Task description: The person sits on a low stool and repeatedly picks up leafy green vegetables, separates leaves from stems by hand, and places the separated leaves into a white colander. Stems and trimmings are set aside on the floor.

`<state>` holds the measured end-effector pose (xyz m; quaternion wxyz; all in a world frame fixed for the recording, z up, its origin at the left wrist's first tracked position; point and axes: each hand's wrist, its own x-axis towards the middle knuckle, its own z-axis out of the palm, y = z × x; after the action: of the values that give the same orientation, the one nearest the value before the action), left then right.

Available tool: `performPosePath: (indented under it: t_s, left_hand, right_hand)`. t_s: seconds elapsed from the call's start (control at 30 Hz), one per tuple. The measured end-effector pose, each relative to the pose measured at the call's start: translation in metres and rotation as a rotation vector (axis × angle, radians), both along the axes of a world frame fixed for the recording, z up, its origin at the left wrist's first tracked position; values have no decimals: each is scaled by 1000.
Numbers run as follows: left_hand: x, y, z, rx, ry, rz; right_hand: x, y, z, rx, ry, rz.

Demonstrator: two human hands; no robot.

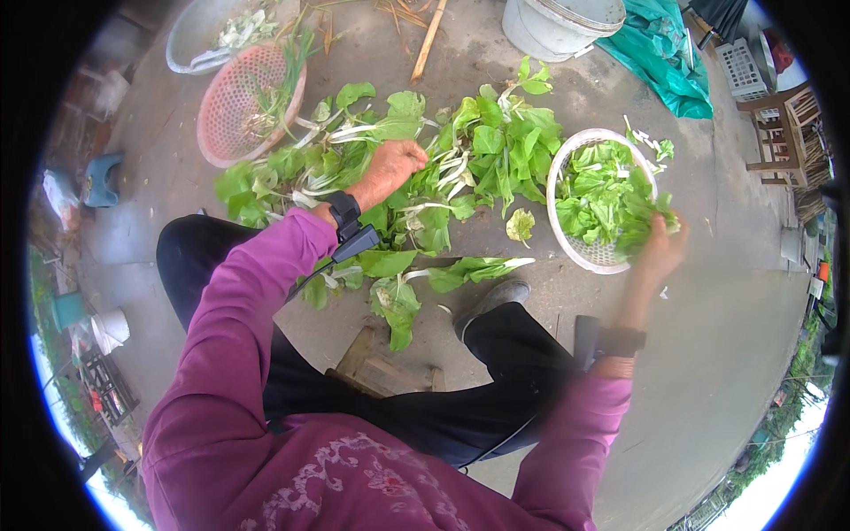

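My right hand (664, 242), blurred, grips a bunch of leafy greens (634, 216) over the right rim of a white plastic colander (601, 267). Inside the colander lie picked green leaves (594, 179) and pale stem pieces. Over the spread of leafy greens with white stalks (508, 143) is my left hand (392, 169), its fingers curled in. Its palm side is hidden, so I cannot tell whether anything is pinched there. One yellowing leaf (520, 226) lies on the concrete between the spread and the colander.
At the upper left, a pink colander (222, 109) holds thin green stalks, with a grey basin (182, 40) behind it. A white bucket (554, 33), a green plastic sheet (664, 60) and a bamboo stick (430, 40) lie farther off. Between my legs stands a wooden stool (378, 372).
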<state>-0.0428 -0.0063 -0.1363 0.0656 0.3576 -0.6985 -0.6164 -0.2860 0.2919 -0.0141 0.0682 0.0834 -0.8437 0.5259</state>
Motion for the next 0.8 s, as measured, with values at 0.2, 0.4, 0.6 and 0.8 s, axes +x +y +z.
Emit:
performPosePath:
  t_s: [0.2,0.4,0.6,0.8]
  left_hand:
    - [-28,7,-28,-517,-64,-191]
    - [-33,-8,-57,-862,-137,-106]
    - [-26,-29,-90,-218,-242,-102]
    - [-12,-51,-67,256,-42,123]
  right_hand:
    - [-55,9,-38,303,73,14]
    - [-78,23,-99,350,48,52]
    - [-69,11,-100,123,-207,195]
    - [-37,-32,-47,133,-266,277]
